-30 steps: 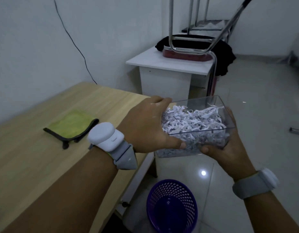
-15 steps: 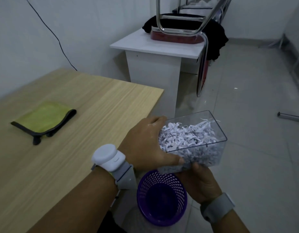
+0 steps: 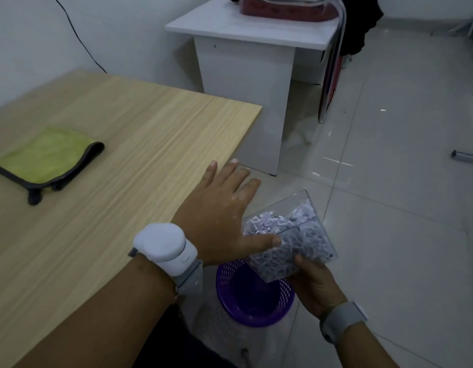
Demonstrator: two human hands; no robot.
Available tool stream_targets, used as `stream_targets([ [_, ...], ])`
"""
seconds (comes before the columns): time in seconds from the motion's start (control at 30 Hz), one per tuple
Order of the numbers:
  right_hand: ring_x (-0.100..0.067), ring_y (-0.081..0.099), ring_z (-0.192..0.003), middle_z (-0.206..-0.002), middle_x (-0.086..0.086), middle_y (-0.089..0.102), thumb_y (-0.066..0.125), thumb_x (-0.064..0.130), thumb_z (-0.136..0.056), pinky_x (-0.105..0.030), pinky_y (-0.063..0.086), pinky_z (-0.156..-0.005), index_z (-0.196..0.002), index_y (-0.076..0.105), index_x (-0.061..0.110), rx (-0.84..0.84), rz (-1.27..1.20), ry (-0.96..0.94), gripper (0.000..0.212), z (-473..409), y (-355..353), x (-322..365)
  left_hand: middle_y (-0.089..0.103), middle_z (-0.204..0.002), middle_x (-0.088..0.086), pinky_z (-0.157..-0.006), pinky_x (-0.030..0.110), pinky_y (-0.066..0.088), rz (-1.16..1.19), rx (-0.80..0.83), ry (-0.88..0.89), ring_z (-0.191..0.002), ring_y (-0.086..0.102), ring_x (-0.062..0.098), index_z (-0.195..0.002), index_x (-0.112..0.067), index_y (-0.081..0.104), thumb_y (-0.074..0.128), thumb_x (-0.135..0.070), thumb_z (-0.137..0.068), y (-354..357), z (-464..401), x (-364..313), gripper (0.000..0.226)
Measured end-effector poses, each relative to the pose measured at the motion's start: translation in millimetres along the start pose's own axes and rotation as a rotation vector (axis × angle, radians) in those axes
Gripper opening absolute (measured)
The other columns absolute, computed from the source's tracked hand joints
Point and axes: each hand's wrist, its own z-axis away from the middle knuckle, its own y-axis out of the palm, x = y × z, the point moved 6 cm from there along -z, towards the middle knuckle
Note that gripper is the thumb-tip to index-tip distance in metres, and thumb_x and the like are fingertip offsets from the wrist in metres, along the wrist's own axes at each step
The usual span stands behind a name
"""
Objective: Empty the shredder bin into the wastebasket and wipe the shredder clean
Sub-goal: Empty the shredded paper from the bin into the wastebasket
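Observation:
A clear plastic shredder bin point(image 3: 304, 229) full of white paper shreds hangs tilted just above a purple mesh wastebasket point(image 3: 254, 301) on the floor. My right hand point(image 3: 315, 285) grips the bin from underneath at its lower corner. My left hand point(image 3: 219, 213) hovers flat beside the bin with fingers spread, only the thumb tip touching its near side. A green cloth with a dark border point(image 3: 46, 158) lies on the wooden desk point(image 3: 139, 144) at the left. The shredder itself is out of view.
A white side table point(image 3: 246, 49) stands beyond the desk with an upturned chrome chair point(image 3: 333, 59) on it. A black cable runs down the wall. A metal bar point(image 3: 466, 156) lies on the tiled floor at the right.
The bin has been lowered and tipped toward the wastebasket. My left hand let go of the bin's side and spread its fingers. The camera has tilted further down.

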Motion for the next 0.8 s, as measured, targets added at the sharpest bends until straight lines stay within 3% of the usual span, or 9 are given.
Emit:
stream_targets([
  [0.1, -0.038, 0.06, -0.119, -0.13, -0.017, 0.063, 0.082, 0.017, -0.075, -0.047, 0.054, -0.091, -0.131, 0.059, 0.018, -0.106, 0.161, -0.011, 0.061, -6, -25, -18, 0.041, -0.154, 0.007, -0.123, 0.051, 0.009, 0.028, -0.025, 0.026, -0.151, 0.018, 0.026, -0.147, -0.013, 0.043, 0.047, -0.085, -0.078, -1, 0, -1, 0.1],
  [0.2, -0.032, 0.063, -0.114, -0.129, -0.012, 0.063, 0.089, 0.016, -0.068, -0.045, 0.057, -0.088, -0.135, 0.049, 0.02, -0.292, 0.375, 0.012, 0.078, -13, -52, -39, 0.047, -0.149, 0.008, -0.123, 0.051, 0.01, 0.063, -0.051, 0.046, -0.15, 0.023, 0.027, -0.142, -0.013, 0.05, 0.054, -0.079, -0.079, -2, 1, -2, 0.092],
  [0.3, -0.013, 0.06, -0.104, -0.123, 0.001, 0.057, 0.096, 0.025, -0.055, -0.025, 0.056, -0.074, -0.128, 0.042, 0.026, -0.482, 0.626, 0.072, 0.091, -17, -71, -61, 0.047, -0.149, 0.008, -0.124, 0.049, 0.009, 0.088, -0.051, 0.046, -0.15, 0.023, 0.028, -0.14, -0.013, 0.054, 0.06, -0.074, -0.08, -2, 1, -2, 0.085],
  [0.4, -0.015, 0.062, -0.092, -0.118, -0.005, 0.062, 0.092, 0.044, -0.039, -0.033, 0.056, -0.076, -0.119, 0.045, 0.026, -0.596, 0.912, 0.097, 0.095, -27, -76, -74, 0.048, -0.149, 0.009, -0.123, 0.049, 0.009, 0.105, -0.052, 0.043, -0.15, 0.023, 0.029, -0.139, -0.013, 0.055, 0.059, -0.068, -0.083, -4, 0, -2, 0.078],
  [0.5, -0.026, 0.065, -0.099, -0.117, -0.005, 0.064, 0.073, 0.074, -0.029, -0.038, 0.053, -0.085, -0.122, 0.05, 0.022, -0.735, 1.283, 0.213, 0.109, -34, -72, -80, 0.046, -0.15, 0.009, -0.123, 0.049, 0.01, 0.103, -0.044, 0.043, -0.15, 0.023, 0.029, -0.139, -0.013, 0.054, 0.057, -0.061, -0.085, -3, -1, -2, 0.072],
  [0.67, -0.026, 0.055, -0.112, -0.124, -0.004, 0.055, 0.051, 0.088, -0.035, -0.04, 0.045, -0.094, -0.127, 0.041, 0.025, -0.622, 1.568, 0.261, 0.113, -42, -73, -98, 0.047, -0.15, 0.009, -0.123, 0.049, 0.011, 0.118, -0.044, 0.037, -0.15, 0.023, 0.029, -0.138, -0.013, 0.055, 0.056, -0.057, -0.086, -4, -1, -1, 0.069],
  [0.8, -0.029, 0.052, -0.114, -0.127, -0.006, 0.053, 0.071, 0.074, -0.038, -0.042, 0.045, -0.094, -0.13, 0.036, 0.027, -0.643, 1.559, 0.283, 0.109, -39, -76, -101, 0.047, -0.149, 0.009, -0.123, 0.049, 0.011, 0.126, -0.052, 0.036, -0.15, 0.023, 0.029, -0.138, -0.012, 0.055, 0.057, -0.056, -0.086, -4, -1, 0, 0.068],
])
